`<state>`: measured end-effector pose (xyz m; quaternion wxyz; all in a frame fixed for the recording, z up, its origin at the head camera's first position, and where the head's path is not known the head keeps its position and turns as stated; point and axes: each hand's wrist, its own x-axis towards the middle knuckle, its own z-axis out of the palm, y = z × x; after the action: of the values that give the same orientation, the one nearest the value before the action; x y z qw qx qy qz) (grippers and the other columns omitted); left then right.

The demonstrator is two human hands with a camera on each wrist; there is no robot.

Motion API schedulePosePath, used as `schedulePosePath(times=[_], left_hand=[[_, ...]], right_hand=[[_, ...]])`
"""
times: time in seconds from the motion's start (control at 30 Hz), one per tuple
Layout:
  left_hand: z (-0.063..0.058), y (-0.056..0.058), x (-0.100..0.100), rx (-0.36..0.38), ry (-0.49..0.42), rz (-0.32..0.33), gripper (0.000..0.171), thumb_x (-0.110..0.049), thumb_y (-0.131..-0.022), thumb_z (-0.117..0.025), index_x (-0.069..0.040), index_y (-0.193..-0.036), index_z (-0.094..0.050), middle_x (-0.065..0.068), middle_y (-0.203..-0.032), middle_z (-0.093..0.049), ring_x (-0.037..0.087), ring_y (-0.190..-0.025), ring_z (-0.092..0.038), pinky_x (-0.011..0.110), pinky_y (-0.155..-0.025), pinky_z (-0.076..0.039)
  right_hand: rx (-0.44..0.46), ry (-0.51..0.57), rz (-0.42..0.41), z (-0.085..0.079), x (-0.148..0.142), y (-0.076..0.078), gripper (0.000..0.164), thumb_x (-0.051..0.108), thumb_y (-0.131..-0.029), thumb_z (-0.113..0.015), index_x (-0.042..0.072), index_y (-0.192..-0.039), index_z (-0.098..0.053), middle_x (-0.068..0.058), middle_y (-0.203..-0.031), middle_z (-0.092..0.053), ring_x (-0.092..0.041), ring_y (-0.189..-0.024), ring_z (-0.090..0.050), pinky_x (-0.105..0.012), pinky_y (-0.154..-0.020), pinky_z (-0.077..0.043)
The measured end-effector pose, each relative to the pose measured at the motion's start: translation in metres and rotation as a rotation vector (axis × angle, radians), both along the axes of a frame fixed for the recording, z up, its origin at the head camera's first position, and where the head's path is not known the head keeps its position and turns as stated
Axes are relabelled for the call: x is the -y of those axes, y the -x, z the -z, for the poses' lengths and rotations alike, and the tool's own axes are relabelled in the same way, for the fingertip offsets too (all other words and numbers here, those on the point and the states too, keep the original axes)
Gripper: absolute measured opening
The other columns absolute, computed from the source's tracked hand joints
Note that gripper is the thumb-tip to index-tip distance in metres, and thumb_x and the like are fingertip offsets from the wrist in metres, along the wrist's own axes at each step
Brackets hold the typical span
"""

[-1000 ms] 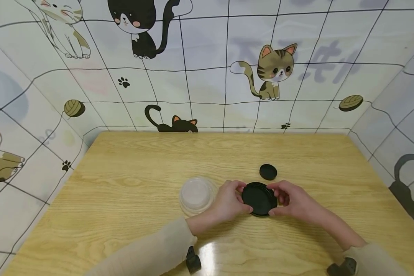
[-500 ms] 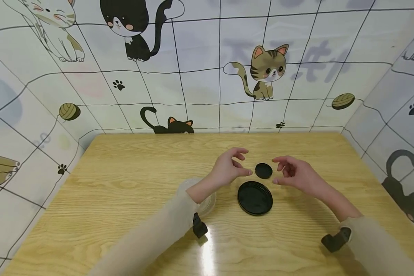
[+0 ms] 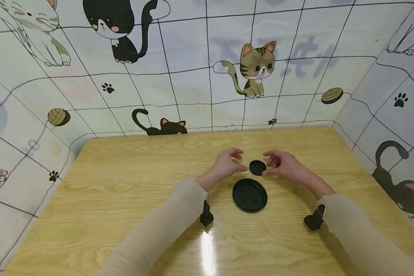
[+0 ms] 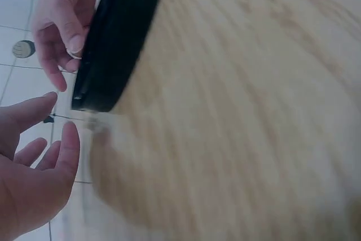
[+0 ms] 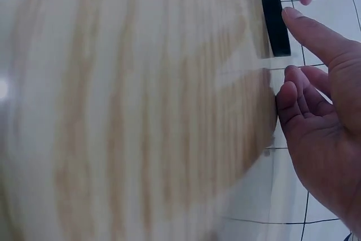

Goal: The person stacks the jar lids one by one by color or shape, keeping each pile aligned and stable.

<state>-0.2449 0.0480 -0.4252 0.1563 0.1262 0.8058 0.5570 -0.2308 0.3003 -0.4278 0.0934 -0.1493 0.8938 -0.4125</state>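
Note:
A small black round lid (image 3: pixel 257 168) lies on the wooden table between the two hands. My left hand (image 3: pixel 228 163) is to its left, fingers loosely bent and holding nothing, its thumb tip a little apart from the rim. On the other side, my right hand (image 3: pixel 282 165) has its thumb at the lid's right edge; whether it touches cannot be told. Closer to me sits a larger black round lid (image 3: pixel 250 195) with a raised rim, touched by neither hand. In the left wrist view a black rim (image 4: pixel 121 38) looms large, edge-on.
A clear plastic round container or lid (image 3: pixel 183 187) is mostly hidden behind the left sleeve (image 3: pixel 165 222). The wooden table (image 3: pixel 124 172) meets a cat-printed cloth wall (image 3: pixel 196 88) at the back. A black camera sits on each wrist.
Both hands have left the larger black lid and moved away from me to either side of the small one, then drawn nearer to it. The left sleeve now covers most of the clear piece.

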Motion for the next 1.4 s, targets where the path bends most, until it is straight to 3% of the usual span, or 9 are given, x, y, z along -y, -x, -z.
schedulePosePath(times=[0.13, 0.47, 1.4], left_hand=[[0.008, 0.001, -0.002, 0.038, 0.007, 0.017, 0.056, -0.007, -0.086, -0.083, -0.006, -0.138, -0.061, 0.008, -0.120, -0.064, 0.018, -0.099, -0.066, 0.029, -0.073, -0.054], [0.010, 0.006, -0.007, 0.048, 0.007, 0.097, 0.054, -0.001, -0.083, -0.084, 0.000, -0.133, -0.064, 0.007, -0.118, -0.066, 0.016, -0.098, -0.068, 0.026, -0.082, -0.055], [0.017, 0.007, -0.013, -0.023, 0.049, 0.080, 0.042, 0.004, -0.079, -0.086, 0.000, -0.118, -0.071, 0.002, -0.099, -0.067, 0.010, -0.084, -0.065, 0.020, -0.078, -0.052]], right_hand=[[0.017, -0.003, -0.030, 0.004, -0.001, 0.002, 0.071, 0.016, -0.084, -0.087, -0.010, -0.140, -0.052, -0.015, -0.105, -0.062, -0.023, -0.085, -0.054, -0.026, -0.070, -0.046], [-0.010, 0.013, -0.053, 0.011, -0.002, 0.001, 0.068, 0.015, -0.085, -0.086, -0.009, -0.139, -0.054, -0.013, -0.105, -0.064, -0.022, -0.085, -0.054, -0.025, -0.072, -0.047], [-0.019, 0.013, -0.054, 0.016, 0.006, -0.002, 0.048, 0.014, -0.089, -0.082, -0.007, -0.127, -0.062, -0.010, -0.098, -0.064, -0.022, -0.080, -0.054, -0.027, -0.067, -0.046]])
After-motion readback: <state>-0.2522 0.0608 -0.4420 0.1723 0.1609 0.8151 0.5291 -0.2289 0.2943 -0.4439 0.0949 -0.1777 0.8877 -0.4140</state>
